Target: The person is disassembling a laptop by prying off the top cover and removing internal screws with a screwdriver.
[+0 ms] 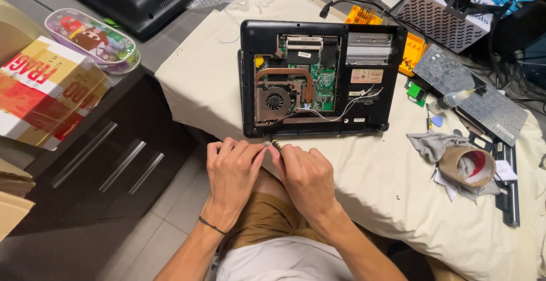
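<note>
A cream cloth [364,173] covers the table, and on it lies an opened black laptop base [321,76], underside up, its fan [274,100], copper heat pipe and green circuit board exposed. To its right rest a detached keyboard [475,88], a roll of brown tape [469,166] with a grey rag tucked in it, and a small dropper bottle [452,100].

Both hands meet at the near edge of the laptop base. The left hand [230,173] is curled, fingers bent inward toward the right. The right hand [304,176] is closed, pinching a small black-and-yellow screwdriver [275,144] by its handle, just below the base's front edge.
</note>
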